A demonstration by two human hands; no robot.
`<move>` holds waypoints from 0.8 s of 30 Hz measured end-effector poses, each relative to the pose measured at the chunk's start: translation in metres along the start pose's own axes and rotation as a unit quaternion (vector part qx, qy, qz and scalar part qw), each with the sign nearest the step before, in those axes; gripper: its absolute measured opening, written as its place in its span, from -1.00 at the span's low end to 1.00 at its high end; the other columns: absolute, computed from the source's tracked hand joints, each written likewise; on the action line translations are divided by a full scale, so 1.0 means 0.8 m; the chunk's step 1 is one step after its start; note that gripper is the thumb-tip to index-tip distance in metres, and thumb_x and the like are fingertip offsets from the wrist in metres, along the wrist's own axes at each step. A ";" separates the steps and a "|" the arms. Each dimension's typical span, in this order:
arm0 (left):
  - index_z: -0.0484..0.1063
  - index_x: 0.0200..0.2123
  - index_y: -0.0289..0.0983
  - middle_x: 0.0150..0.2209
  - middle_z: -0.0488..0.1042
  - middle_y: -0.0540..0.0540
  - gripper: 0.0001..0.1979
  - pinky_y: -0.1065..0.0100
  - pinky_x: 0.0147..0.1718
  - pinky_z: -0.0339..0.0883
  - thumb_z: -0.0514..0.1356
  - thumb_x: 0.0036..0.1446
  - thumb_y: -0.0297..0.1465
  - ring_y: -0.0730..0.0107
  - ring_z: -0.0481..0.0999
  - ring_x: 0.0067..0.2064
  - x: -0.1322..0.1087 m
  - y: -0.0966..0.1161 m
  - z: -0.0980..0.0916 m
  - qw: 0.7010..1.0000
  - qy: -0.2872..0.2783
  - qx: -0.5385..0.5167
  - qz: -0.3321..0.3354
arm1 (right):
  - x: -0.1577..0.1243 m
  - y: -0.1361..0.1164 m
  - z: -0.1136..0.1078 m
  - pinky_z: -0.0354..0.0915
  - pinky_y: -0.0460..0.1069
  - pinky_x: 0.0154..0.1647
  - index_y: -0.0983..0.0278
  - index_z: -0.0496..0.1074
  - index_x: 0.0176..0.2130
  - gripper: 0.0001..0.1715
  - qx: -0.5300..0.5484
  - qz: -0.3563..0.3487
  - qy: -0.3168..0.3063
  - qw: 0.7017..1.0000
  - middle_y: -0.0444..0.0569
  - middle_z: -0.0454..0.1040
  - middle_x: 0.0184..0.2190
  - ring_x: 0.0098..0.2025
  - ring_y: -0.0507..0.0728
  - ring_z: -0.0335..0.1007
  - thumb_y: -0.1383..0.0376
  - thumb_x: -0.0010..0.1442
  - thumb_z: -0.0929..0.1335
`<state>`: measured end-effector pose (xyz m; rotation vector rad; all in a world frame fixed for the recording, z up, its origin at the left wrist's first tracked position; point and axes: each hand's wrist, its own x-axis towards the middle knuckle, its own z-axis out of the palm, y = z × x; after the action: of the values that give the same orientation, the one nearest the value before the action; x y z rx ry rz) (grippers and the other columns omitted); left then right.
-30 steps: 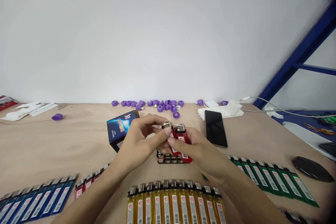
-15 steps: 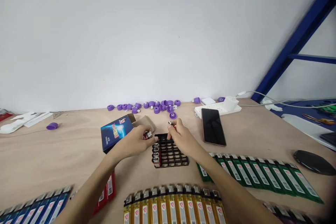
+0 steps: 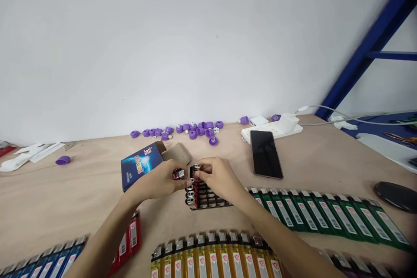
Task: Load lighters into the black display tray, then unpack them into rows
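Observation:
My right hand (image 3: 222, 178) pinches a red lighter (image 3: 196, 168) upright at the far left corner of a black slotted tray (image 3: 209, 201). My left hand (image 3: 158, 181) is closed around red lighters (image 3: 179, 174), metal tops showing; how many is hidden. Its thumb reaches to the tray's left edge. Several red lighters (image 3: 190, 200) stand in the tray's left column, and its other visible slots hold nothing. Behind my left hand lies a blue lighter box (image 3: 140, 161) with its cardboard flap open.
Yellow lighters (image 3: 213, 260) lie in a row in front, green ones (image 3: 309, 213) at right, blue ones (image 3: 61, 260) and red ones (image 3: 133, 236) at left. A phone (image 3: 266, 154), a power strip (image 3: 247, 134) and purple caps (image 3: 193, 134) lie farther back.
My right hand has moved left and down, bringing its red lighter to the tray's far left corner. My left hand keeps its lighters beside the tray. The view has shifted slightly.

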<state>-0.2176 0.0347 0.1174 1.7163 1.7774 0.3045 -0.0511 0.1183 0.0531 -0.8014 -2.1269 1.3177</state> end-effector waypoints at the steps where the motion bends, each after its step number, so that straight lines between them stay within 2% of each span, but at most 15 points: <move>1: 0.39 -0.46 -0.24 -0.53 0.25 0.10 -0.76 0.36 -0.44 0.04 0.19 0.15 -0.22 0.42 0.21 -0.44 0.001 0.000 0.000 1.000 0.002 0.000 0.001 | 0.000 0.000 0.000 0.23 -0.07 -0.42 0.23 0.52 -0.40 -0.84 0.004 0.000 0.000 1.000 -0.12 0.57 -0.46 -0.37 0.12 0.47 0.40 0.16 0.34; 7: 0.39 -0.47 -0.26 -0.54 0.22 0.08 -0.72 0.35 -0.47 0.00 0.14 0.18 -0.21 0.42 0.17 -0.46 0.002 -0.001 0.003 0.999 0.035 0.009 -0.010 | 0.001 -0.010 -0.006 0.21 -0.08 -0.43 0.26 0.45 -0.45 -0.82 0.008 -0.013 0.000 1.000 -0.12 0.55 -0.49 -0.39 0.10 0.45 0.38 0.19 0.34; 13: 0.36 -0.50 -0.24 -0.54 0.20 0.10 -0.75 0.36 -0.46 0.01 0.15 0.15 -0.23 0.42 0.16 -0.46 -0.001 0.003 0.002 1.000 0.013 -0.007 0.002 | -0.001 -0.010 -0.005 0.21 -0.06 -0.39 0.26 0.48 -0.44 -0.76 -0.016 -0.023 -0.020 0.999 -0.10 0.58 -0.45 -0.36 0.11 0.45 0.39 0.23 0.30; 17: 0.34 -0.52 -0.23 -0.56 0.17 0.10 -0.72 0.36 -0.48 -0.01 0.17 0.14 -0.19 0.42 0.13 -0.47 -0.002 0.005 0.001 1.000 0.006 -0.013 0.000 | -0.004 -0.008 -0.005 0.15 -0.07 -0.44 0.24 0.46 -0.47 -0.74 -0.041 -0.031 -0.037 0.998 -0.12 0.55 -0.47 -0.39 0.10 0.42 0.40 0.23 0.30; 24: 0.40 -0.49 -0.24 -0.55 0.19 0.10 -0.75 0.37 -0.48 0.00 0.17 0.13 -0.20 0.42 0.14 -0.48 -0.002 0.006 0.002 1.000 0.007 -0.016 -0.010 | -0.009 -0.011 -0.004 0.13 -0.06 -0.42 0.21 0.48 -0.43 -0.68 -0.077 -0.071 -0.083 0.991 -0.11 0.51 -0.49 -0.41 0.11 0.40 0.44 0.28 0.25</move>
<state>-0.2128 0.0333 0.1196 1.6760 1.7893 0.3361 -0.0453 0.1121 0.0615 -0.6037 -2.3931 1.1938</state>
